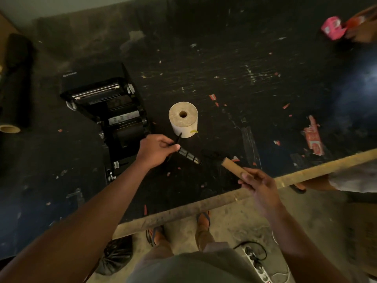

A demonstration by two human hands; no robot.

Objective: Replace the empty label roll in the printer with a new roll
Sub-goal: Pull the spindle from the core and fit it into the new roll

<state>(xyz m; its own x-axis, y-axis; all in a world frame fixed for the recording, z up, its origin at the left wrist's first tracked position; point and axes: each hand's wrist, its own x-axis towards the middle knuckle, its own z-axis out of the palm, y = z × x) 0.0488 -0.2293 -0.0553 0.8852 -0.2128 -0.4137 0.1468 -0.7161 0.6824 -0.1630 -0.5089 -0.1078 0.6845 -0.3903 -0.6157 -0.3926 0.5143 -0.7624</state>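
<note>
A black label printer (106, 105) lies on the dark table with its lid open. A full label roll (183, 119) stands upright to its right. My left hand (157, 150) grips the black roll spindle (187, 155) at its end guide, just in front of the new roll. My right hand (259, 184) holds the bare brown cardboard core (232, 167) over the table's front edge. The core is off the spindle, a short gap between them.
A black film roll (14, 82) lies at the far left. Another person's hand with a pink box (332, 27) is at the top right. Paper scraps litter the table (224, 68). The wooden edge (204, 207) runs diagonally. A power strip (257, 266) lies on the floor.
</note>
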